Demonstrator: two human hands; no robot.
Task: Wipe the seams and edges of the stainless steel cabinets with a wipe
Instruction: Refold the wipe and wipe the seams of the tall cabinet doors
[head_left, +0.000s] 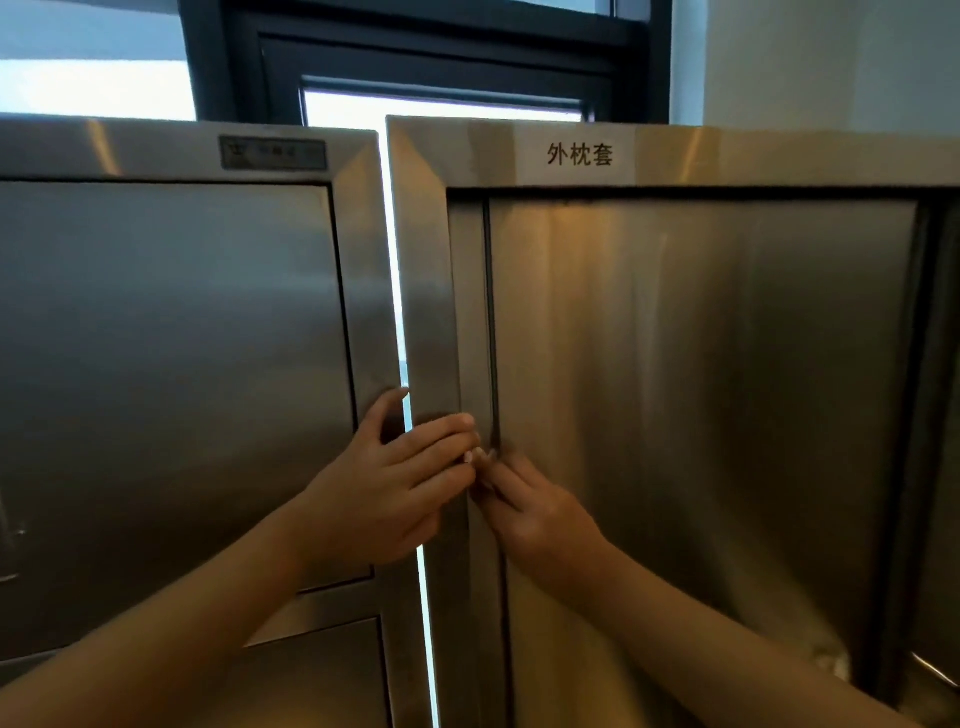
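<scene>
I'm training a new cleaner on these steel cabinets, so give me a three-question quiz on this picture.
1. True or false: the left hand rests on the frame of the right cabinet.
2. Where is the right hand? A) on the paper label B) at the dark door seam C) on the left cabinet
3. What shows through the gap between the cabinets?

Key: 1 true; 2 B; 3 bright light from the window behind.

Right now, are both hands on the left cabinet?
No. Both hands, left hand and right hand, meet at the door seam of the right cabinet.
</scene>
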